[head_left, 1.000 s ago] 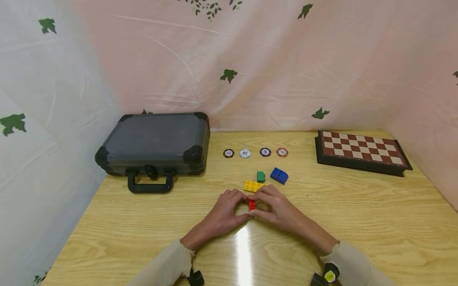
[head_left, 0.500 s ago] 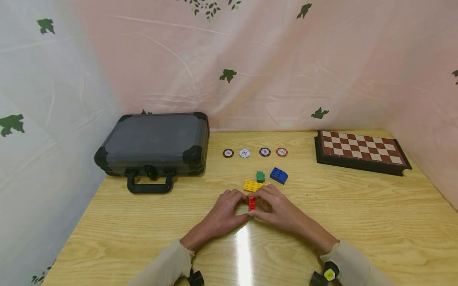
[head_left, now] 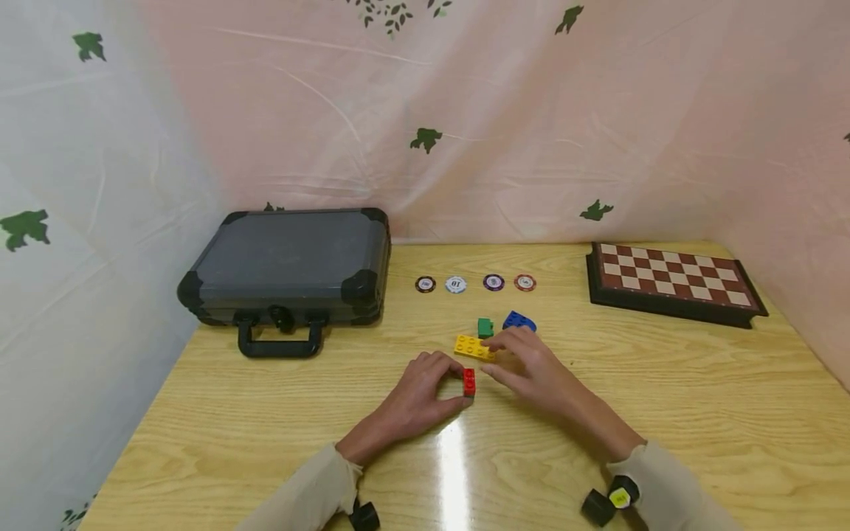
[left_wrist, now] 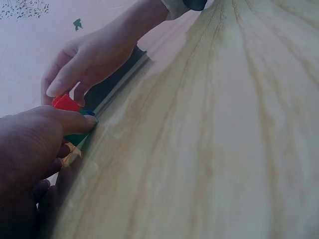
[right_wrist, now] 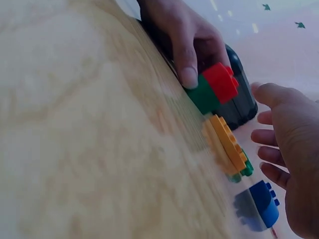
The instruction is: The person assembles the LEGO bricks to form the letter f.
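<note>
My left hand (head_left: pixel 415 394) pinches a small stack of toy building bricks between thumb and fingers, low over the wooden table. In the right wrist view a red brick (right_wrist: pixel 221 83) sits on top of a green brick (right_wrist: pixel 202 97), and the left thumb presses against the green one. My right hand (head_left: pixel 541 376) hangs just right of the stack, fingers loosely bent and thumb apart, holding nothing. Behind it lies a yellow brick (head_left: pixel 468 346), partly overlapped by its fingertips in the head view. A small green brick (head_left: pixel 485 328) and a blue brick (head_left: pixel 515 321) lie just beyond.
Several poker chips stand in a row farther back, among them a white chip (head_left: pixel 456 285) and a red chip (head_left: pixel 524 282). A grey hard case (head_left: pixel 285 254) with a black handle lies at the back left. At the back right is a checkered board box (head_left: pixel 677 279).
My right hand has let go of the red brick and moved away to the right and slightly back. The left hand stays in place, holding the stack.
</note>
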`<action>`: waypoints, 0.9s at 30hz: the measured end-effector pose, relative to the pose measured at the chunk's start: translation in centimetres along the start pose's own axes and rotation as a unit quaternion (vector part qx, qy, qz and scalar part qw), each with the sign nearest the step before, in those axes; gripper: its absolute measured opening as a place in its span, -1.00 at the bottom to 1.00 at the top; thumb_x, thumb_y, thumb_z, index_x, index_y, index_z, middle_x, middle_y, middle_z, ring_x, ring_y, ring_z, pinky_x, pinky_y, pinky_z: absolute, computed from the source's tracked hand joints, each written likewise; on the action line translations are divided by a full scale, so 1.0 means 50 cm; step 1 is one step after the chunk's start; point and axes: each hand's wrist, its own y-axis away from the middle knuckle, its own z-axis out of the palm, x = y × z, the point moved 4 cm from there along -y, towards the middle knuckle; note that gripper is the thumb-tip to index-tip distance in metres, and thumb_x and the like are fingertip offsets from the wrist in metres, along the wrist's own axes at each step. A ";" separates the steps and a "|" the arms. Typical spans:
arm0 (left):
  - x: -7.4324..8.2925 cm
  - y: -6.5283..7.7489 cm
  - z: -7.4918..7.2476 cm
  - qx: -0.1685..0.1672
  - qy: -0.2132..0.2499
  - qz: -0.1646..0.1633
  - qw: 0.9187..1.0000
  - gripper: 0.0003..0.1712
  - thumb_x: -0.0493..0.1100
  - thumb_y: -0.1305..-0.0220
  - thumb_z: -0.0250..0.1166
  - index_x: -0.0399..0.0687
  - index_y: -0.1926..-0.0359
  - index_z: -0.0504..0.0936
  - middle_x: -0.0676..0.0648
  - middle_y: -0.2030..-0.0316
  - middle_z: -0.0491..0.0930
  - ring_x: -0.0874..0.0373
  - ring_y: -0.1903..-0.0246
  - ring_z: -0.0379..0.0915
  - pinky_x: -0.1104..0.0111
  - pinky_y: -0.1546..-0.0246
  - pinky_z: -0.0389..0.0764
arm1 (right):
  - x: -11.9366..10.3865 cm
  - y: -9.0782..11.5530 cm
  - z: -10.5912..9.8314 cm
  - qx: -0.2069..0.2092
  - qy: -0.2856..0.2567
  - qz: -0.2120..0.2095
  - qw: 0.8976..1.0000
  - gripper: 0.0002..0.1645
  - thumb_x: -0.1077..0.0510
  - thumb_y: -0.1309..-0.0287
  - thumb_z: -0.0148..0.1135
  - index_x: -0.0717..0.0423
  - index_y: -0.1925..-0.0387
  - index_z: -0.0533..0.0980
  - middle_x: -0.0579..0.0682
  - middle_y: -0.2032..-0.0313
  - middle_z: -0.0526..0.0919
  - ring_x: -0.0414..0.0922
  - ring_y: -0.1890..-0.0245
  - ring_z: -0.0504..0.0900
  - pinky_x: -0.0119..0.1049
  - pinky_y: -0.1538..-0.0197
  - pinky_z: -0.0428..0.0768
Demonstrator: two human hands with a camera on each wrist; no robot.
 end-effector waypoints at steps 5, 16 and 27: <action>0.000 -0.001 0.001 -0.001 -0.002 -0.001 1.000 -0.59 0.00 -0.27 0.50 -0.02 -0.05 0.64 0.07 0.03 0.59 0.14 0.03 0.40 0.13 -0.15 0.40 | 0.019 0.000 -0.004 0.010 0.020 0.021 1.000 -0.62 0.13 -0.29 0.45 0.12 -0.09 0.63 -0.06 -0.02 0.61 -0.08 -0.06 0.48 0.03 -0.12 0.55; 0.002 -0.001 0.000 -0.003 0.001 -0.004 1.000 -0.60 0.00 -0.28 0.49 -0.02 -0.06 0.64 0.07 0.02 0.59 0.13 0.03 0.40 0.13 -0.15 0.39 | 0.039 0.000 0.000 0.007 0.033 0.057 0.998 -0.59 0.08 -0.28 0.46 0.11 -0.11 0.63 -0.03 -0.03 0.59 -0.03 -0.07 0.47 0.06 -0.16 0.50; 0.003 0.000 -0.001 -0.007 0.001 -0.008 1.000 -0.60 0.00 -0.29 0.49 -0.01 -0.06 0.63 0.07 0.02 0.58 0.13 0.02 0.40 0.12 -0.15 0.39 | 0.043 -0.003 0.013 -0.001 0.077 0.058 0.995 -0.52 0.04 -0.24 0.49 0.13 -0.13 0.62 0.01 -0.02 0.61 0.00 -0.06 0.48 0.05 -0.15 0.51</action>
